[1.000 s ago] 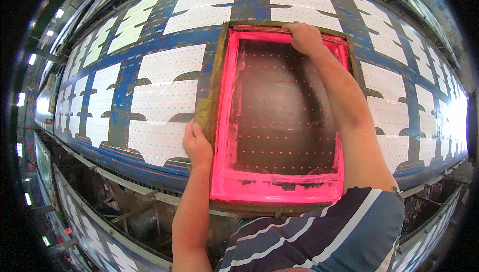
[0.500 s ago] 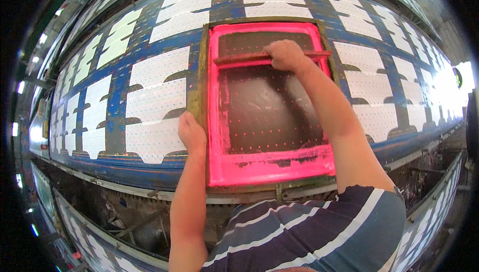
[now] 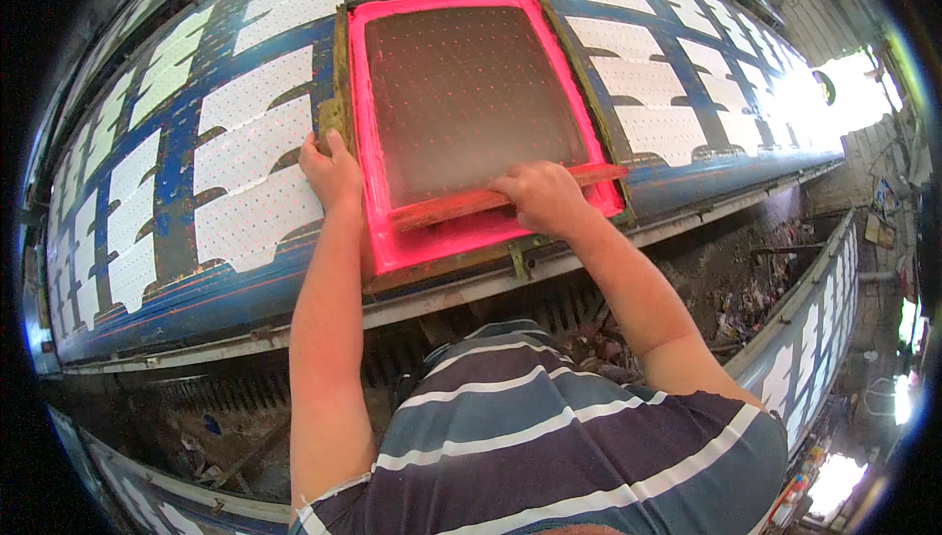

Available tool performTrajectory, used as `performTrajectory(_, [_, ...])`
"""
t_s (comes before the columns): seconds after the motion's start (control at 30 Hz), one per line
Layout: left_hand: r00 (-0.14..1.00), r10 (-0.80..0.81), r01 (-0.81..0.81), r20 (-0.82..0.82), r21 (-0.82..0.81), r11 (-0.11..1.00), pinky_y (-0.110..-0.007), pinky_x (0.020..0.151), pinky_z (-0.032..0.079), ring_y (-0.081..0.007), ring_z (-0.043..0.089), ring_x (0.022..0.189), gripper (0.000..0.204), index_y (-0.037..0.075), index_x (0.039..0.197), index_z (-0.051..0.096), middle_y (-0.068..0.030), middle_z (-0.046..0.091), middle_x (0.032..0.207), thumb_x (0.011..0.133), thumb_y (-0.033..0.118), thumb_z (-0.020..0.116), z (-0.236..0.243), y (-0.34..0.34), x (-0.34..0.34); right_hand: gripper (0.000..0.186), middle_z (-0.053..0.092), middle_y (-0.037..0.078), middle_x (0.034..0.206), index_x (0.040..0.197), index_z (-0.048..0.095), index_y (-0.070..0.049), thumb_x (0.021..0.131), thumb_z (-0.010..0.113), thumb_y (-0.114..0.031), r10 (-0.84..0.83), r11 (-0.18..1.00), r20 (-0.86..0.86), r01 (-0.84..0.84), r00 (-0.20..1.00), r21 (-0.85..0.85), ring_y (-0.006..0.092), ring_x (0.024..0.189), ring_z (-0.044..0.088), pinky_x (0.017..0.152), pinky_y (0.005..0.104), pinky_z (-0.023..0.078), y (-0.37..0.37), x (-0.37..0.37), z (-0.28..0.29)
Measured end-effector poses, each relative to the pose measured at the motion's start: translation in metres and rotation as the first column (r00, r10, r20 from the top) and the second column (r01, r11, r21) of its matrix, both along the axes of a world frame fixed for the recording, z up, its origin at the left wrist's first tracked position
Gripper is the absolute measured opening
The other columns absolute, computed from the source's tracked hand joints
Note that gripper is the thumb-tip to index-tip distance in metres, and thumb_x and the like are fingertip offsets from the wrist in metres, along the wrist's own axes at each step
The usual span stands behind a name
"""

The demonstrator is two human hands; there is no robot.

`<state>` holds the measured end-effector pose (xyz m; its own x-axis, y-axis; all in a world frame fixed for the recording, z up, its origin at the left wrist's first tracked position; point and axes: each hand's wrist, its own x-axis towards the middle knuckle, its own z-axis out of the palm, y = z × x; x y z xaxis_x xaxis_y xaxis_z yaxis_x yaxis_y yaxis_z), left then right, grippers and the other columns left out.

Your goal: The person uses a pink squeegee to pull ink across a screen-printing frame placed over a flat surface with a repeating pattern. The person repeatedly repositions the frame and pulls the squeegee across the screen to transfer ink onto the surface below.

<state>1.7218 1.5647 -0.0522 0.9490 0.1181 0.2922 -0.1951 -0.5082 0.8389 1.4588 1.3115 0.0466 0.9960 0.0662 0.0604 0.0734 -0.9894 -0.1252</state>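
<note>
A screen printing frame [image 3: 353,148] with wooden sides lies flat on the long blue table, its dark mesh [image 3: 471,94] bordered by bright pink ink. My right hand [image 3: 545,199] is closed over the top of a long red-stained squeegee [image 3: 446,209], which spans the mesh near the frame's near end. At the frame's left side, my left hand [image 3: 334,174] grips the wooden edge with thumb and fingers. The squeegee's lower edge is hidden from this angle.
White pieces printed with small dots [image 3: 260,167] lie in rows on the blue table [image 3: 177,285] on both sides of the frame. A metal rail [image 3: 255,337] runs along the near edge. Beyond a littered gap stands another table [image 3: 800,339] with white pieces.
My right hand has drawn the squeegee from the frame's far end to its near end. My left hand stays at the frame's left side. The whole view has shifted and tilted.
</note>
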Motion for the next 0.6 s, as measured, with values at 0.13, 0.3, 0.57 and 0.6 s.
performTrajectory(0.13, [0.999,0.009,-0.007,-0.037,0.037,0.999,-0.052,0.121,0.047,-0.0468,0.06,0.139,0.066,-0.01,0.146,0.061,-0.0324,0.063,0.146,0.104,0.039,0.078,0.006,-0.001,-0.002,0.039,0.075,0.009,0.103,0.119,0.082,-0.019,0.083,0.076,-0.006,-0.014,1.0,0.04,0.014,0.999,-0.008,0.0347,0.101,0.076,0.089,0.0511,0.062,0.018,-0.037,0.001])
performTrajectory(0.3, [0.988,-0.016,0.018,-0.151,0.016,1.0,-0.049,0.113,0.054,-0.0427,0.071,0.127,0.07,-0.006,0.143,0.065,-0.0283,0.073,0.137,0.094,0.037,0.09,0.02,0.0,-0.009,0.035,0.076,0.014,0.111,0.123,0.08,-0.013,0.092,0.081,-0.031,0.033,0.999,0.072,-0.033,0.997,0.005,0.0364,0.108,0.075,0.096,0.0504,0.059,0.02,-0.054,0.002])
performTrajectory(0.57, [0.983,0.029,-0.01,-0.179,0.106,0.994,-0.045,0.099,0.059,-0.0337,0.079,0.106,0.054,-0.004,0.121,0.08,-0.0198,0.083,0.115,0.088,0.036,0.095,0.025,0.001,-0.011,0.056,0.076,0.017,0.124,0.125,0.078,-0.006,0.097,0.078,-0.055,0.187,0.946,0.226,-0.237,0.956,0.221,0.037,0.119,0.072,0.105,0.0522,0.054,-0.01,-0.083,-0.012])
performTrajectory(0.6, [0.981,0.028,-0.01,-0.19,0.094,0.996,-0.044,0.097,0.059,-0.0314,0.079,0.102,0.05,-0.004,0.117,0.081,-0.0182,0.084,0.11,0.088,0.035,0.095,0.026,0.001,-0.011,0.056,0.077,0.017,0.126,0.125,0.078,-0.006,0.098,0.077,-0.055,0.204,0.928,0.229,-0.263,0.952,0.265,0.037,0.119,0.072,0.105,0.0521,0.055,-0.021,-0.086,-0.012])
